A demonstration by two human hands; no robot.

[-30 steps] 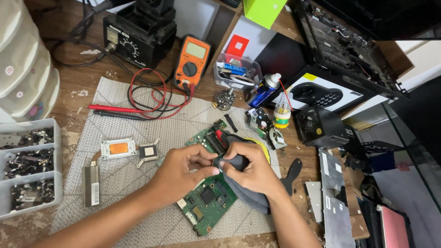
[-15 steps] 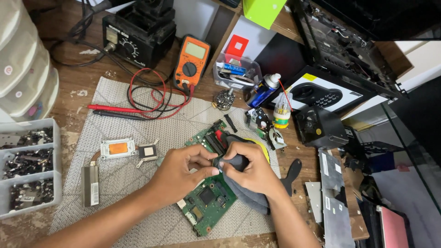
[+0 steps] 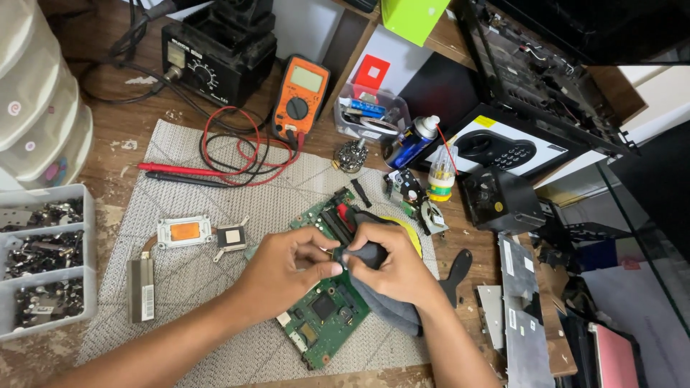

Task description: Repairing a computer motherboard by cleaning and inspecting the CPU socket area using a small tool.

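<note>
On the grey mat (image 3: 180,287), both hands' fingers (image 3: 316,267) pinch a dark tool (image 3: 366,253) over the circuit board (image 3: 323,316).

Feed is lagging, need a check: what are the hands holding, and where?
Right hand has its grip around a dark tool handle; left hand pinches its front end, above the green circuit board.

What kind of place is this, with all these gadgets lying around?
Most likely an electronics repair bench: an orange handheld multimeter with red and black probe leads, a black soldering station, and a green circuit board under the person's hands.
</note>
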